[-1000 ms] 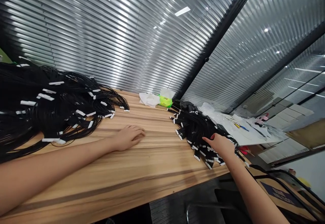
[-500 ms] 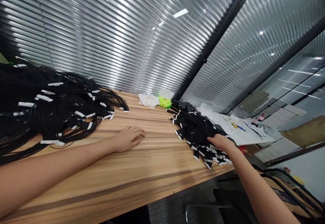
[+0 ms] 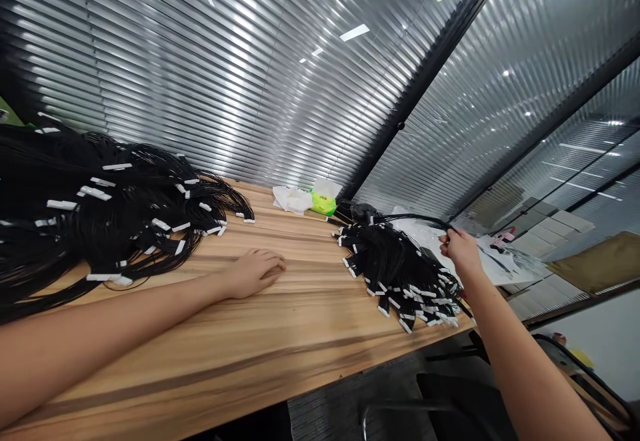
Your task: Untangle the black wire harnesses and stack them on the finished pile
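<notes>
My left hand (image 3: 254,273) rests flat on the wooden table (image 3: 300,321), its fingers spread a little, holding nothing. Raised at the right, my right hand (image 3: 461,251) is closed on a black cable (image 3: 425,218) that arches up from the right-hand pile. That pile of black cables (image 3: 390,254) lies below and left of the hand, with white connectors along its front edge. A larger heap of black cables (image 3: 125,207) with white connectors covers the table's left side, beyond my left forearm.
A green tissue pack (image 3: 324,202) and crumpled white tissue (image 3: 291,199) lie at the table's back edge. Behind the right pile are clear plastic bags and a white surface. A black chair (image 3: 445,404) stands by the front right edge. Metallic blinds rise behind the table.
My right hand has lifted off the right pile, up and to the right, and a black cable now arches to it. My left hand has stayed in place.
</notes>
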`<state>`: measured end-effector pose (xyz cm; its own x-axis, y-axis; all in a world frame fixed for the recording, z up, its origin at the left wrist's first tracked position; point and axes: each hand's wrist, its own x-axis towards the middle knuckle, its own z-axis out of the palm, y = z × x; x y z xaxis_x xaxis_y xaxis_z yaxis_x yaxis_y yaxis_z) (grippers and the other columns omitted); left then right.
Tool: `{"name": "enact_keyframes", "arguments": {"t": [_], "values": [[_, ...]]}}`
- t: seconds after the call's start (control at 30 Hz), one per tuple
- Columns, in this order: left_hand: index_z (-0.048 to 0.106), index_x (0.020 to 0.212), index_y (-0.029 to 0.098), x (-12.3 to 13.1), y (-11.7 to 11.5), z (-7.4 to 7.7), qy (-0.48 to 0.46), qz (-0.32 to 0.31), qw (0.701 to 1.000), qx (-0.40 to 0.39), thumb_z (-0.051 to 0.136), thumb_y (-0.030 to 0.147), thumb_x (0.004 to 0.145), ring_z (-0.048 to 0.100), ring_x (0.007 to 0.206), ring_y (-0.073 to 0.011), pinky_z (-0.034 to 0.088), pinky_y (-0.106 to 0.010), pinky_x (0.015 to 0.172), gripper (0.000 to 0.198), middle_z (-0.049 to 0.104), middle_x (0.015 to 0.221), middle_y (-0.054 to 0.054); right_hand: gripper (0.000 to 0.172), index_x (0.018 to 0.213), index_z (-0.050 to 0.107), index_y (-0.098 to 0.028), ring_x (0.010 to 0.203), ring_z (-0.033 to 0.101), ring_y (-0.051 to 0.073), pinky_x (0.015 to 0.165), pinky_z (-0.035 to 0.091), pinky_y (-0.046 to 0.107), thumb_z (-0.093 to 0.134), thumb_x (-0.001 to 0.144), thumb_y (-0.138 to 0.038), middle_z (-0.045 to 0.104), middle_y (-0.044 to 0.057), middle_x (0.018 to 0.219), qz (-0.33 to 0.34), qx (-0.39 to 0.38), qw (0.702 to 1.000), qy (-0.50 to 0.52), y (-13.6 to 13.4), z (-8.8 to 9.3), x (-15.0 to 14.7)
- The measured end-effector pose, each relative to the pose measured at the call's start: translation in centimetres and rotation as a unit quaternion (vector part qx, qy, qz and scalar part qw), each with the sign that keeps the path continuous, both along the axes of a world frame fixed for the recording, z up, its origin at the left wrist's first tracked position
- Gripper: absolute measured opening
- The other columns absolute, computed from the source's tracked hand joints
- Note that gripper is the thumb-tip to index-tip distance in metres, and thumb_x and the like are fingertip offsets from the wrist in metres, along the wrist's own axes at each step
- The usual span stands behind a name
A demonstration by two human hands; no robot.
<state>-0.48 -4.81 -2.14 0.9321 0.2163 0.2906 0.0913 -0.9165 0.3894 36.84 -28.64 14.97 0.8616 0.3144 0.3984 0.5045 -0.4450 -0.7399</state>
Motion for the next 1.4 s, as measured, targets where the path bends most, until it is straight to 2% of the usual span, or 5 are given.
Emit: {"name": "enact_keyframes", "arguments": {"t": [0.3, 0.47, 0.73, 1.13, 1.4], "values": [[0.014, 0.146, 0.017, -0.2, -0.4, 0.5, -0.101, 0.115, 0.988, -0.015, 0.047, 0.032, 0.089, 0.031, 0.139, -0.0239, 0.03, -0.04, 0.111, 0.068, 0.025, 0.153, -0.012, 0.051, 0.124, 0.053, -0.017, 0.048, 0.039, 0.009, 0.045, 0.03, 0.023, 0.055, 0.082, -0.046, 0.048, -0.006, 0.059, 0.188, 0.116, 0.975, -0.003, 4.1, -1.1, -9.4], [0.023, 0.144, 0.015, -0.7, 1.1, 2.3, -0.191, 0.2, 0.96, -0.051, 0.056, 0.047, 0.084, 0.021, 0.142, -0.0286, 0.019, -0.044, 0.114, 0.076, 0.025, 0.152, -0.016, 0.045, 0.118, 0.059, -0.017, 0.048, 0.035, 0.008, 0.045, 0.023, 0.023, 0.063, 0.08, -0.041, 0.044, -0.006, 0.059, 0.435, 0.081, 0.863, 0.243, 5.2, -3.3, -15.8], [0.059, 0.081, 0.018, -0.6, 2.7, 1.2, -0.089, 0.125, 0.948, -0.279, 0.034, 0.059, 0.09, 0.057, 0.057, -0.0167, 0.043, -0.027, 0.066, 0.049, 0.06, 0.058, 0.001, 0.033, 0.105, 0.066, -0.017, 0.062, 0.06, 0.012, 0.059, 0.046, 0.025, 0.06, 0.083, -0.041, 0.07, 0.004, 0.08, 0.449, 0.114, 0.767, 0.445, 9.6, -9.3, -18.3], [0.062, 0.101, 0.013, 0.8, 1.7, 0.1, -0.12, 0.037, 0.811, -0.571, 0.047, 0.054, 0.086, 0.058, 0.09, -0.0199, 0.041, -0.033, 0.091, 0.046, 0.067, 0.087, -0.007, 0.039, 0.108, 0.068, -0.014, 0.107, 0.065, 0.025, 0.089, 0.047, 0.039, 0.055, 0.087, -0.043, 0.072, 0.015, 0.11, 0.612, -0.086, 0.609, 0.498, 15.5, -14.3, -20.5], [0.055, 0.117, 0.009, 0.7, 0.1, 1.1, -0.078, -0.01, 0.68, -0.729, 0.033, 0.043, 0.094, 0.049, 0.062, -0.0152, 0.04, -0.03, 0.078, 0.046, 0.051, 0.053, 0.0, 0.049, 0.114, 0.066, -0.017, 0.096, 0.067, 0.024, 0.093, 0.047, 0.041, 0.044, 0.09, -0.054, 0.074, 0.01, 0.1, 0.634, -0.137, 0.653, 0.392, 15.3, -14.3, -20.4]]}}
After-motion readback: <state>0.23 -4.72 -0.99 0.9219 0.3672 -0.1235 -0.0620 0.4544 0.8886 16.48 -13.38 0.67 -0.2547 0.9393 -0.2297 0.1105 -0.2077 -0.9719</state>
